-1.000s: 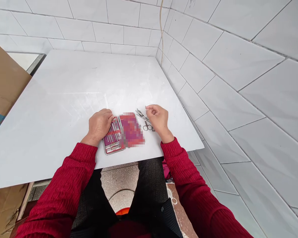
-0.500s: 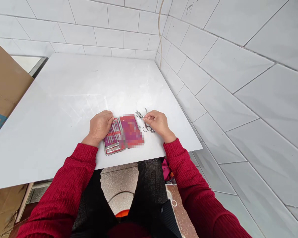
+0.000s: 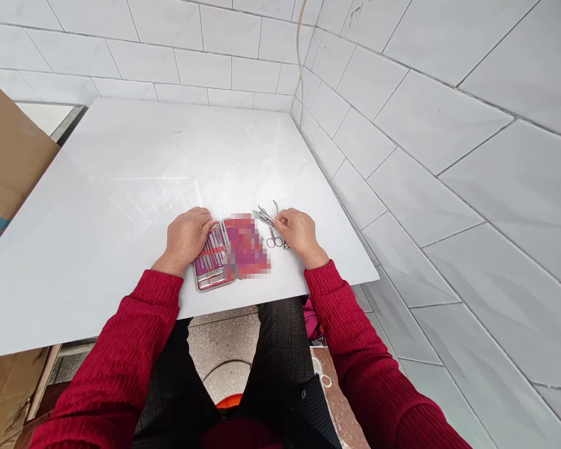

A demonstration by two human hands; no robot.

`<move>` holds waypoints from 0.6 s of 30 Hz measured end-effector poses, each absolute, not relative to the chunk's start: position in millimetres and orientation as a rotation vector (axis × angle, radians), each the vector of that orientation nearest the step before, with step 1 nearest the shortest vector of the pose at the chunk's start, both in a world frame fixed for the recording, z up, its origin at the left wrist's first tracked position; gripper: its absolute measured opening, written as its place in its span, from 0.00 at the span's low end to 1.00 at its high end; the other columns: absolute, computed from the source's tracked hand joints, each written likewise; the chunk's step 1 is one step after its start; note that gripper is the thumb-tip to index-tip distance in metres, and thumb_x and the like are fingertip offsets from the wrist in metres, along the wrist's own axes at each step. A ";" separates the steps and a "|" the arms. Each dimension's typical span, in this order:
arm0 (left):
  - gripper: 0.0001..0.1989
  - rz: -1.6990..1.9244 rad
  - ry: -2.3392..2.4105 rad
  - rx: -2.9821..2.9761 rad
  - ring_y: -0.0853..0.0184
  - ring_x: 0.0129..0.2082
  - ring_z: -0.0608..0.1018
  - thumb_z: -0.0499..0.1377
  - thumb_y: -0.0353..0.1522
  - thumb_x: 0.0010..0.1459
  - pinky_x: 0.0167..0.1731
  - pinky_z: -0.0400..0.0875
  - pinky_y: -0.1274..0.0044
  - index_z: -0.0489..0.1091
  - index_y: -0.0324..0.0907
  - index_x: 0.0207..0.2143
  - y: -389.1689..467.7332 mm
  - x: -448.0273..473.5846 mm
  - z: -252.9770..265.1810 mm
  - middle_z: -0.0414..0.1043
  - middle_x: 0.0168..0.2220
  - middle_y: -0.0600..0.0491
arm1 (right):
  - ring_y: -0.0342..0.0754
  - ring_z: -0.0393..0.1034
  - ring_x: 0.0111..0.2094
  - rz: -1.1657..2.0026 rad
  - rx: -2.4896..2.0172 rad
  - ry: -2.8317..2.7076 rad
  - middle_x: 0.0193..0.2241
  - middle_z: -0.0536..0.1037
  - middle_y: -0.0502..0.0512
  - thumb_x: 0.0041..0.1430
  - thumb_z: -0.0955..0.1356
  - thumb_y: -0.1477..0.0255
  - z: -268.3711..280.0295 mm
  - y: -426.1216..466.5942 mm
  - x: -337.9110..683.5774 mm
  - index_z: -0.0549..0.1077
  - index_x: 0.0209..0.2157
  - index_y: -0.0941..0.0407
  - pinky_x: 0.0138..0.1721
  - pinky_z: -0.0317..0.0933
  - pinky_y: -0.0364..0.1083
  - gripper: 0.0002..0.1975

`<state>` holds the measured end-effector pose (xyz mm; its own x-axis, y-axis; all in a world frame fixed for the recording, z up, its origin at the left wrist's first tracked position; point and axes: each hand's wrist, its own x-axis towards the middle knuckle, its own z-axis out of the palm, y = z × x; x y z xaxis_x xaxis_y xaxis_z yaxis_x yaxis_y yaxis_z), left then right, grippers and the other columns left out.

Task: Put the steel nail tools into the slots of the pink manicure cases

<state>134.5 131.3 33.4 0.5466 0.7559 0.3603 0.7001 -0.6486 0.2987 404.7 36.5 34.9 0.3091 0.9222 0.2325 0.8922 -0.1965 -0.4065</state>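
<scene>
An open manicure case (image 3: pixel 214 285) lies near the front edge of the table, with several slim metal tools in its left half. Its right half is purple and red, blurred out. My left hand (image 3: pixel 187 237) is closed at the case's upper left edge, thumb against it. My right hand (image 3: pixel 298 234) pinches a silver clipper-like tool (image 3: pixel 264 216) just right of the case; its exact kind is hard to make out. Below that lies a small pair of scissors (image 3: pixel 274 239), finger loops toward me. A small metal piece (image 3: pixel 286 246) is partly hidden by my right hand.
The white table (image 3: pixel 135 149) meets tiled walls (image 3: pixel 378 125) at the back and right. A cardboard box (image 3: pixel 9 149) stands at the left, and a thin cable (image 3: pixel 300 56) runs down the corner. My legs are under the table's front edge.
The view has shifted very slightly. My right hand and its tool have moved a touch, while my left hand stays on the case.
</scene>
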 end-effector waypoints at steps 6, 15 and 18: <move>0.15 0.716 1.248 2.652 0.58 0.45 0.79 0.49 0.34 0.67 0.37 0.71 0.69 0.75 0.46 0.34 131.7 134.6 33.5 0.79 0.43 0.50 | 0.47 0.68 0.31 0.050 -2.100 -1.509 0.32 0.79 0.52 0.60 0.66 0.74 33.6 36.4 408.1 0.77 0.30 0.54 0.31 0.53 0.45 0.08; 0.15 0.704 1.260 2.642 0.58 0.44 0.79 0.49 0.33 0.68 0.36 0.70 0.68 0.74 0.46 0.34 131.4 134.3 33.9 0.79 0.45 0.51 | 0.46 0.69 0.33 0.143 -1.961 -1.559 0.34 0.79 0.52 0.61 0.69 0.70 33.1 35.6 405.2 0.79 0.32 0.54 0.35 0.58 0.45 0.05; 0.14 0.710 1.260 2.642 0.58 0.44 0.79 0.50 0.34 0.67 0.36 0.70 0.69 0.75 0.46 0.34 131.7 134.5 33.7 0.79 0.44 0.51 | 0.45 0.69 0.32 0.188 -1.980 -1.609 0.35 0.79 0.51 0.58 0.72 0.68 32.1 35.9 405.0 0.79 0.33 0.54 0.33 0.56 0.45 0.04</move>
